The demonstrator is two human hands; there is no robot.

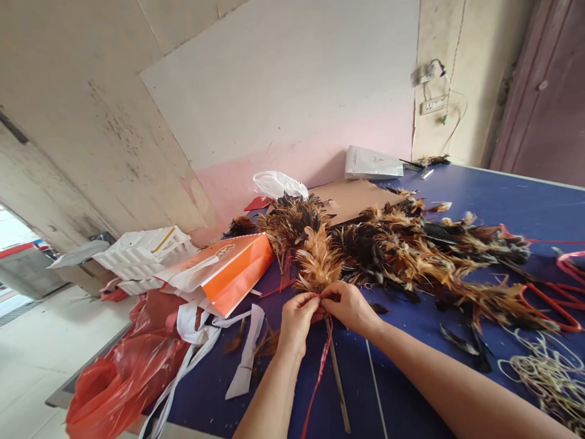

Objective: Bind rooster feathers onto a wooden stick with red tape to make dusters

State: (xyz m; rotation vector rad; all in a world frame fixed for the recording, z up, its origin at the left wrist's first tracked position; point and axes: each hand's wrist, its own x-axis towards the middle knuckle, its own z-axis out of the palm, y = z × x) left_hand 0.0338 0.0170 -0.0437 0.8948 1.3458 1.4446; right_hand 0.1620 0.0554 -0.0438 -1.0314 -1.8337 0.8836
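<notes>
Left hand: one, bare, slim-fingered. Left forearm: bare, smooth, slender, tapering to a bare wrist. Right hand: one, bare, matching. Right forearm: bare, smooth, longer visible length, broadening above a narrow, bare wrist. Fingernails: too small to tell.

Soft, fairly even daylight reaches me, brightest at the far left, where the opening washes out to white. The wall looks dull, with dim shading toward the right edge. My fingers show clearly enough; their finest detail is soft. Wide-angle distortion stretches my forearms and tilts the room's lines.
</notes>
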